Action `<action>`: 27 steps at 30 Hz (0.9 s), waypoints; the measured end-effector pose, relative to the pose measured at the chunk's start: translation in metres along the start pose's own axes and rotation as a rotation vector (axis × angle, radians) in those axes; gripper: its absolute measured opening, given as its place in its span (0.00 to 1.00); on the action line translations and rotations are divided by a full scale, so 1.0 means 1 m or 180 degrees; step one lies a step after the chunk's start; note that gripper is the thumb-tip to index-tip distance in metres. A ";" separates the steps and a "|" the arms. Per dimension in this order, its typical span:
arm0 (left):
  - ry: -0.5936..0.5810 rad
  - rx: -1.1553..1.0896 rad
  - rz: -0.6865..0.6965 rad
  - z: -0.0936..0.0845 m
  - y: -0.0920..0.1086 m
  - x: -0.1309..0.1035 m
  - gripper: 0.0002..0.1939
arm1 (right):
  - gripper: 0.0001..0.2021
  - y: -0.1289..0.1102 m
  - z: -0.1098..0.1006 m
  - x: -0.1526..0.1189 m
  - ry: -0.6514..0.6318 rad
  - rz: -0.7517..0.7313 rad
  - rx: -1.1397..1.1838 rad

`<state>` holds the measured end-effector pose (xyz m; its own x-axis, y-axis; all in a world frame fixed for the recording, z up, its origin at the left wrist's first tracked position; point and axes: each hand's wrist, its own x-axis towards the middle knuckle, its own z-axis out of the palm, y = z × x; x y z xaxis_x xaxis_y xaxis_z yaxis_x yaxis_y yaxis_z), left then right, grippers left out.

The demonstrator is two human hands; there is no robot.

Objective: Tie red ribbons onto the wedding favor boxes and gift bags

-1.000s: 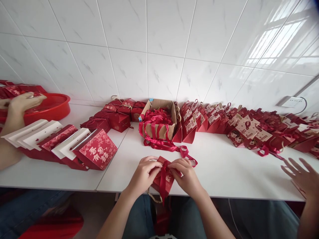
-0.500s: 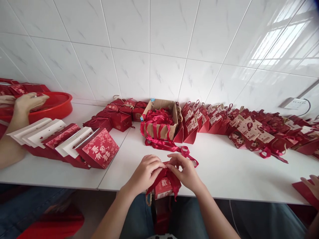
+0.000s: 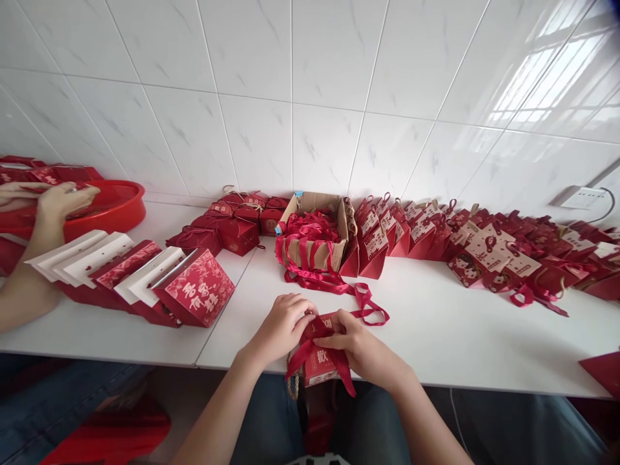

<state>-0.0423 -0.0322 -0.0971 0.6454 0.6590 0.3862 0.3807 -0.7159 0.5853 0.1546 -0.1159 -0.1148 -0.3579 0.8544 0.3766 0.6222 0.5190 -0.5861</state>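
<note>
A small red gift box (image 3: 320, 367) with pale lettering rests at the table's front edge, a gold cord hanging at its left side. Across its top lies a dark red ribbon (image 3: 345, 373), tied or looped in the middle with its ends hanging down. My left hand (image 3: 285, 326) is at the box's upper left, fingers closed on a part of the ribbon. From the right, my right hand (image 3: 356, 342) pinches the ribbon near its middle with thumb and forefinger. The knot itself is partly hidden by my fingers.
Behind the box stands an open cardboard carton (image 3: 310, 255) full of red ribbon, some trailing onto the white table. Finished-looking red boxes (image 3: 237, 236) and rows of gift bags (image 3: 372, 248) line the wall. Left are open boxes (image 3: 198, 290), a red basin (image 3: 130, 210) and another person's hands (image 3: 70, 200).
My hands have drawn apart from a close pinch above the box; the right moved down across the ribbon. The ribbon's middle and box lettering show more. The hand at the far right has left view.
</note>
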 end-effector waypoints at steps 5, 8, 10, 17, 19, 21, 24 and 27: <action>-0.0018 -0.0347 -0.0352 0.009 -0.009 0.002 0.11 | 0.22 0.000 -0.003 0.002 -0.0294 -0.0045 -0.0153; -0.0049 -0.0715 -0.0554 0.015 -0.014 0.001 0.16 | 0.22 0.000 -0.004 0.003 -0.0259 -0.0083 -0.0100; -0.0077 -0.0979 -0.0691 0.019 -0.016 0.000 0.17 | 0.22 -0.001 -0.004 0.004 -0.0261 -0.0100 -0.0080; -0.0271 -0.1635 -0.1167 0.018 -0.012 0.000 0.19 | 0.23 0.003 -0.002 0.004 -0.0192 -0.0119 0.0143; -0.0339 -0.1758 -0.1303 0.014 -0.011 -0.001 0.19 | 0.23 0.004 -0.001 0.003 -0.0150 -0.0094 0.0197; -0.0400 -0.1891 -0.1430 0.010 -0.009 -0.001 0.19 | 0.23 0.005 -0.001 0.003 -0.0179 -0.0049 0.0272; -0.0448 -0.2102 -0.1600 0.009 -0.008 -0.002 0.21 | 0.24 0.005 0.000 0.003 -0.0262 0.0026 0.0346; -0.0455 -0.2323 -0.1787 0.015 -0.004 -0.002 0.25 | 0.25 0.004 0.001 0.004 -0.0310 0.0094 0.0350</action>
<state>-0.0354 -0.0340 -0.1105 0.5868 0.7953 -0.1523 0.1825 0.0534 0.9817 0.1550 -0.1109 -0.1163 -0.4098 0.8650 0.2897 0.5553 0.4885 -0.6731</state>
